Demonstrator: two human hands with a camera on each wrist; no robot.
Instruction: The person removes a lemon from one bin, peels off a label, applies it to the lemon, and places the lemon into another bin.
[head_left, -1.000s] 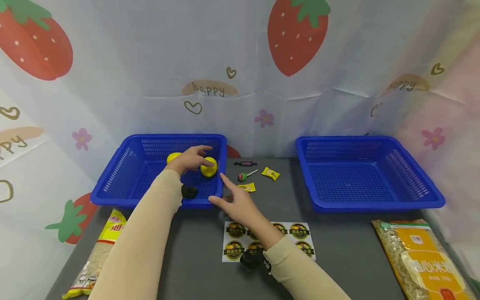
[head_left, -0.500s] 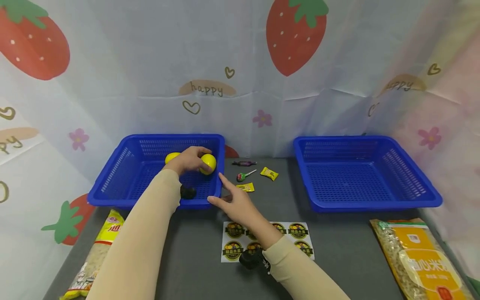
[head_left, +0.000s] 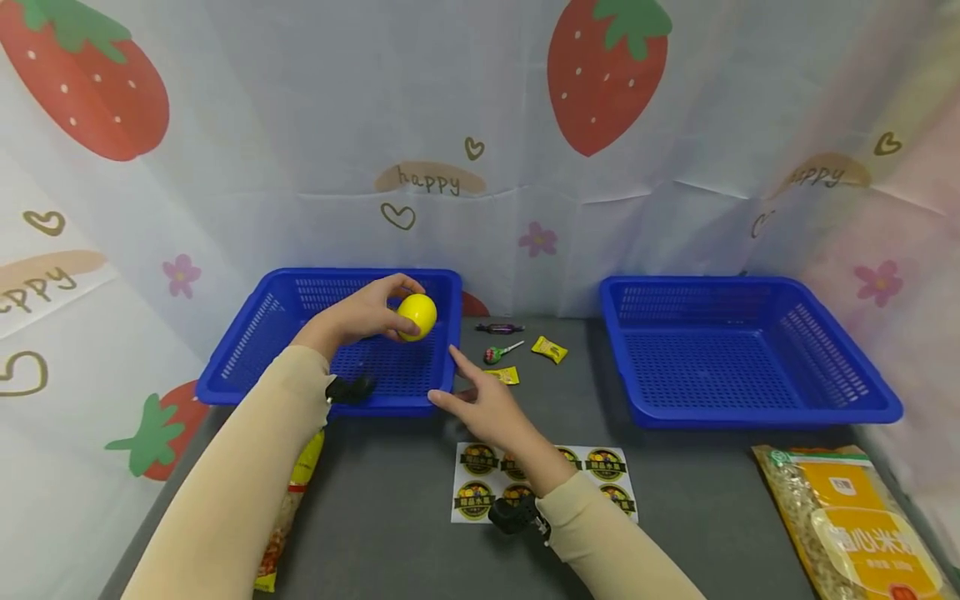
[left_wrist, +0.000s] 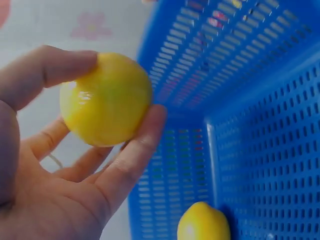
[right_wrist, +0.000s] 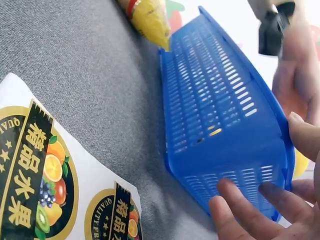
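Observation:
My left hand (head_left: 367, 310) grips a yellow lemon (head_left: 418, 317) above the right part of the left blue basket (head_left: 405, 409). In the left wrist view the thumb lies on top of the lemon (left_wrist: 107, 100) and the fingers support it from below. A second lemon (left_wrist: 202, 225) lies down in the basket, hidden behind my hand in the head view. My right hand (head_left: 491, 408) is at the front right corner of that basket, thumb and fingers spread and touching its rim and outer wall. In the right wrist view the fingertips (right_wrist: 227, 187) rest near the slotted side.
Another blue basket (head_left: 750, 417) stands at the right. Between the baskets lie a lollipop (head_left: 495, 355), a purple-wrapped candy (head_left: 500, 328) and two yellow-wrapped candies (head_left: 550, 349). A sheet of round stickers (head_left: 474, 479) lies in front. Food bags (head_left: 862, 525) lie at either side.
My left hand has closed its fingers on the lemon and lifted it from the basket floor. The left forearm has shifted, covering more of the left bag. The right hand stays at the basket corner.

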